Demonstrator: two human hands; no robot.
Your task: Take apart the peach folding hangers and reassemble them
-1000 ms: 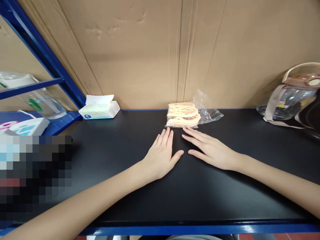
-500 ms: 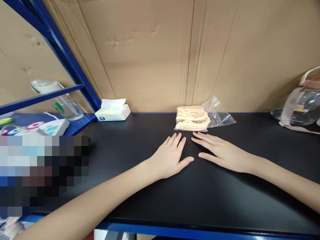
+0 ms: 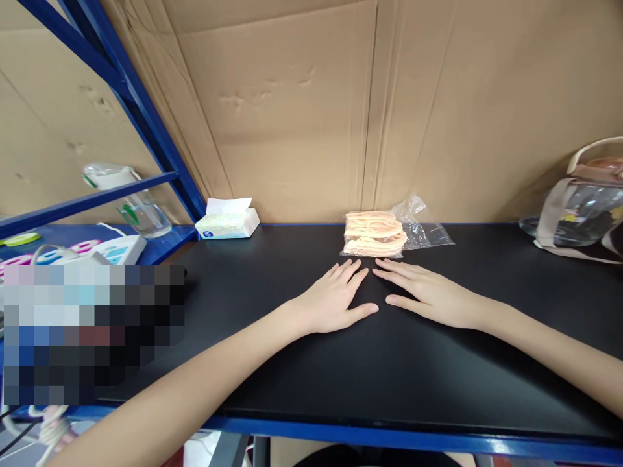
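The bag (image 3: 374, 235) barred the way ahead; room lay either side, out to tissues (image 3: 227, 224) left, bottle (image 3: 590, 211) right and cardboard (image 3: 292, 130) behind.

At the black tabletop (image 3: 413, 383), the left hand (image 3: 333, 301) and right hand (image 3: 431, 295) — both bare, slim-fingered, thumbnails (image 3: 391, 299) short — join slender bare forearms (image 3: 209, 379).

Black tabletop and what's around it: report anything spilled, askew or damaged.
No spill shows on the black tabletop. Two small oddities: the clear plastic bag around the peach looped bundle has a crumpled end flaring out rightward, and the cardboard wall behind is creased. Part of the left is pixelated.
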